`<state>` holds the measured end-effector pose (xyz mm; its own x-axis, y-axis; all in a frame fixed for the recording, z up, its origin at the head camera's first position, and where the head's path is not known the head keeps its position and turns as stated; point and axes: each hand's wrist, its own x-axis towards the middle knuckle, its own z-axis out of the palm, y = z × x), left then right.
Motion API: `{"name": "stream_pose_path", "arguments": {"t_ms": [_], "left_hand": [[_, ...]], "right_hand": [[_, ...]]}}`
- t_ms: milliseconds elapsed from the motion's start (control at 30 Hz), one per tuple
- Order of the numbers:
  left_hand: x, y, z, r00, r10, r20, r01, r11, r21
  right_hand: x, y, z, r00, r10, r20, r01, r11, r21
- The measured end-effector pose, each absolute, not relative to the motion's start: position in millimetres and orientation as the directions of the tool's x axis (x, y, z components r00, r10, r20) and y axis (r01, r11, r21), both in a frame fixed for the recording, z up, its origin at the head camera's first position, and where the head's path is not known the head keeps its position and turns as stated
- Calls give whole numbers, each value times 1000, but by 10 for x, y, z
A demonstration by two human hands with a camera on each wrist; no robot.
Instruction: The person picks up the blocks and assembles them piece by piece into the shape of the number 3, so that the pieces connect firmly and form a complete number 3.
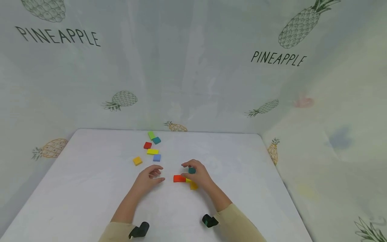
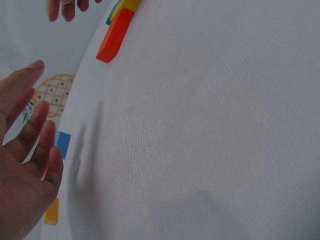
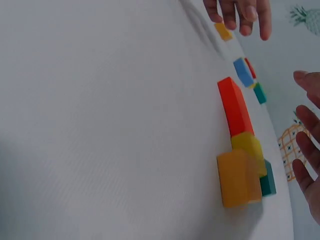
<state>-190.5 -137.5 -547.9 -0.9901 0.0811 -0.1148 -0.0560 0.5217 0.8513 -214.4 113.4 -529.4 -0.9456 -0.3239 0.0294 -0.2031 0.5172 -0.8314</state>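
An orange-red block [image 1: 179, 178], a yellow block [image 3: 248, 150], an orange block [image 3: 237, 177] and a teal block [image 3: 268, 180] stand together in a touching group on the white table. Above this group hovers my right hand [image 1: 199, 174], fingers apart and loosely bent, with nothing held; it partly covers the blocks in the head view. My left hand [image 1: 147, 179] is raised a little over the table, left of the group. Its fingers [image 2: 42, 130] are spread and relaxed, with nothing between them. A blue block [image 1: 157, 157] lies just beyond it.
Farther back lie another yellow block [image 1: 152, 152], a red block [image 1: 147, 145], a second teal block [image 1: 156, 140] and a light green block [image 1: 151, 135]. Another orange block [image 1: 137, 161] rests left of these. Behind the table [image 1: 242, 161] hangs a pineapple-printed cloth [image 1: 193, 67].
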Motion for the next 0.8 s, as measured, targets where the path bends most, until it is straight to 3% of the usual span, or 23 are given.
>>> {"name": "stream_pose_path", "arguments": {"t_ms": [367,800], "left_hand": [[-1756,-1679,-5406,-995,13,-103,-81,535,841],[-1636,-1984,-5343,-995,-36,-89,-94,550,830]], "right_hand": [[-2316,635,-5173,-927,-375,28,-230,506,-831],[-2631,160,-5235,-947,-315,-59,-138,567,-812]]}}
